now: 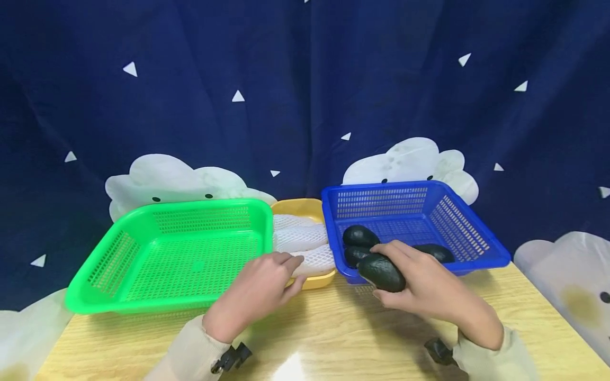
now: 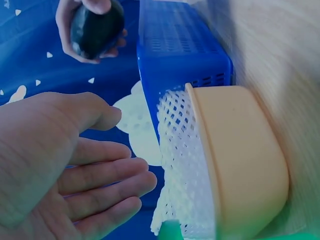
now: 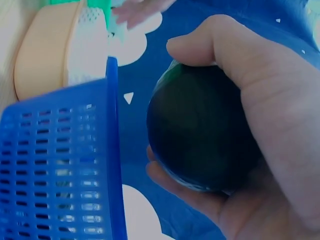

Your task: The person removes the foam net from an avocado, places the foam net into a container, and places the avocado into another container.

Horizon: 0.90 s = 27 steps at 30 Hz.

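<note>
A dark green avocado [image 1: 381, 272] is gripped by my right hand [image 1: 419, 278] over the front edge of the blue basket [image 1: 381, 225]. In the right wrist view the thumb and fingers curl round the same avocado [image 3: 200, 130]. Inside that basket lie other dark avocados [image 1: 360, 236], one of them partly behind my hand. My left hand [image 1: 259, 288] holds nothing; its fingers reach toward the white foam net sleeves [image 1: 300, 238] in the yellow tray [image 1: 312, 281]. Seen from the left wrist, the fingers [image 2: 110, 192] are loosely extended beside the net sleeves.
A green basket [image 1: 167, 307] stands on the left of the wooden table [image 1: 305, 328], with the yellow tray between it and the blue basket. A dark blue curtain [image 1: 286, 79] with white clouds and triangles hangs behind.
</note>
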Each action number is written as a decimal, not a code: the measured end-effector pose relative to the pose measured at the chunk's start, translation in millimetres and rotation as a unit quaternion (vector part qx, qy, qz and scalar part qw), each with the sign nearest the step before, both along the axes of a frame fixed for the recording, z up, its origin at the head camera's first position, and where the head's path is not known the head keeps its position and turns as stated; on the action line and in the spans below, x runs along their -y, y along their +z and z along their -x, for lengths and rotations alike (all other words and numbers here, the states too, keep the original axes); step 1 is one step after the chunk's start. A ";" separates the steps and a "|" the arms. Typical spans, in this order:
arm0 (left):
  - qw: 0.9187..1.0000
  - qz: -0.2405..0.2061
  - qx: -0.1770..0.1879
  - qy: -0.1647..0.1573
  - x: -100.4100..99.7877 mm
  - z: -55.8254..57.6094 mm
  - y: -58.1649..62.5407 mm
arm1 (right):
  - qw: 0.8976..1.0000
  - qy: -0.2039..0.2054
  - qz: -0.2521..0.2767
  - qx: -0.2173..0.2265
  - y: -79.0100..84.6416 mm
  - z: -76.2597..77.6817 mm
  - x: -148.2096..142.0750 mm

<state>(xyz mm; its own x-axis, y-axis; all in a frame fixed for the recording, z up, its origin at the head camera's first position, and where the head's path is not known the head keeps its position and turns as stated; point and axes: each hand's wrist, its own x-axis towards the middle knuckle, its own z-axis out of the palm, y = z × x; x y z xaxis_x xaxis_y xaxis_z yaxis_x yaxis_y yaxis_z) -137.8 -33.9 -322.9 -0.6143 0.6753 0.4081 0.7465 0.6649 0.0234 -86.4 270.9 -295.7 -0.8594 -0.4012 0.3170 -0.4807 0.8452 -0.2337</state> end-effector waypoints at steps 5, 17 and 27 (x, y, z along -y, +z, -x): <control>1.000 -0.003 0.001 -0.010 3.6 -10.4 -5.1 | 0.999 -0.031 -0.012 -0.010 3.2 6.6 -8.2; 0.997 0.001 0.040 -0.065 13.1 -30.4 -20.5 | 0.999 -0.031 -0.030 -0.014 10.3 33.5 -21.2; 0.996 -0.009 0.063 -0.059 21.2 -39.5 -33.8 | 0.997 -0.052 -0.047 0.033 6.8 56.4 -36.5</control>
